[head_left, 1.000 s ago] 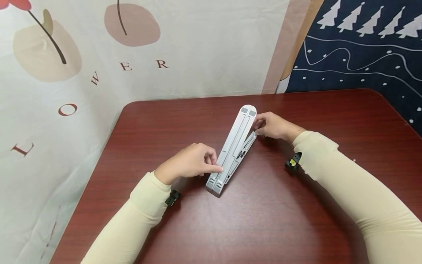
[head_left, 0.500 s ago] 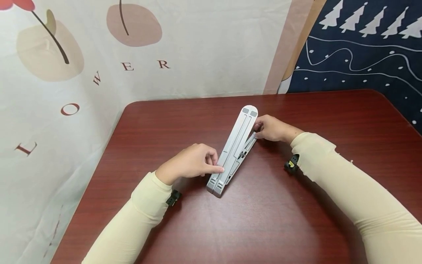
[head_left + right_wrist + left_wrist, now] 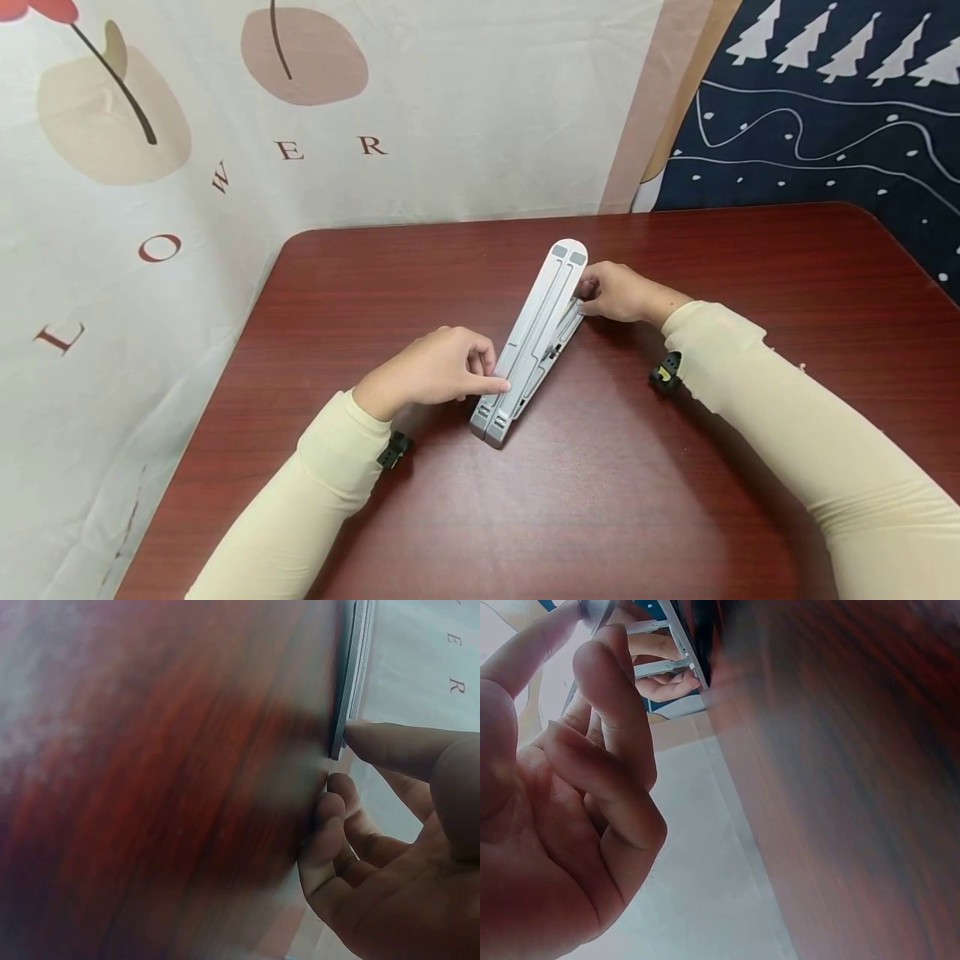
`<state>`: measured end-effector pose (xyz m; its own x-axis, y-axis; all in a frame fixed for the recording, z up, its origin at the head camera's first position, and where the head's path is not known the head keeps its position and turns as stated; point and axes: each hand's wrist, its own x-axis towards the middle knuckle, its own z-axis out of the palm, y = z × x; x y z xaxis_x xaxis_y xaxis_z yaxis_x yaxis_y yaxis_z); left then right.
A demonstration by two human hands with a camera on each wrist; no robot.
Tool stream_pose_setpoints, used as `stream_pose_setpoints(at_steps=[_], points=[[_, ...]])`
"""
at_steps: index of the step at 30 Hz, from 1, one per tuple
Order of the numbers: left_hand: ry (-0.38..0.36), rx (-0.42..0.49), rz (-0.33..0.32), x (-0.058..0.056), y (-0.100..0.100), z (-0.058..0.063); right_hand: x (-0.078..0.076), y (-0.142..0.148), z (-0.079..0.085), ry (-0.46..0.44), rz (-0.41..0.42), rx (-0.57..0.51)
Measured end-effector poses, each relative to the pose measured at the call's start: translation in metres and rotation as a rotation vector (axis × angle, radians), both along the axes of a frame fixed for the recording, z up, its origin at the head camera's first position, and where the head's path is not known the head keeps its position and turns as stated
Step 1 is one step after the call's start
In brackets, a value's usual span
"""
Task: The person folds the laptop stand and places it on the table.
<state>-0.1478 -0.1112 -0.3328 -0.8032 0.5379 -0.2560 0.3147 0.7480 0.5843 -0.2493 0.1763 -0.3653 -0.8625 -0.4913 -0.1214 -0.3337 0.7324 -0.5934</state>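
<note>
A silver folding laptop stand [image 3: 536, 325] stands slanting on the table, its long upper arms raised off the lower frame [image 3: 553, 354] in a narrow V. Grey rubber pads [image 3: 577, 258] show at the rounded far end. My left hand [image 3: 442, 367] pinches the upper arms near the hinge end, thumb on top, other fingers curled at the left side. At the far right end, my right hand [image 3: 622, 290] pinches the tip of the lower frame. Its thumb presses the frame's edge [image 3: 346, 697] in the right wrist view. Crossbars [image 3: 652, 669] between the parts show in the left wrist view.
The dark red wooden table [image 3: 615, 500] has rounded far corners. Behind it hangs a pale cloth [image 3: 480, 108] with printed letters, and a navy cloth [image 3: 810, 125] with white trees is at the right. Black camera straps [image 3: 666, 372] sit on both wrists.
My right hand has shifted slightly nearer along the frame's tip. The stand and my left hand stay almost in place.
</note>
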Motion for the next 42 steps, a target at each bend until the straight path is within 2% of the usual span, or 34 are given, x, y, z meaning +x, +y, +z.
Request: stream_pose_setpoints(at_steps=[4, 14, 23, 30, 42], points=[[0.015, -0.006, -0.003, 0.001, 0.000, 0.001, 0.001, 0.001, 0.001, 0.021, 0.008, 0.009], [0.097, -0.059, 0.023, 0.003, 0.001, 0.002, 0.004, 0.006, 0.002, -0.003, -0.008, 0.002], [0.124, -0.095, 0.077, 0.002, 0.003, 0.002, 0.009, 0.011, 0.004, -0.031, -0.020, 0.018], [0.140, -0.102, 0.113, 0.001, 0.002, 0.001, 0.014, 0.017, 0.003, -0.006, -0.020, 0.003], [0.161, -0.093, 0.132, -0.001, 0.002, 0.002, 0.026, 0.028, 0.004, -0.037, -0.035, -0.035]])
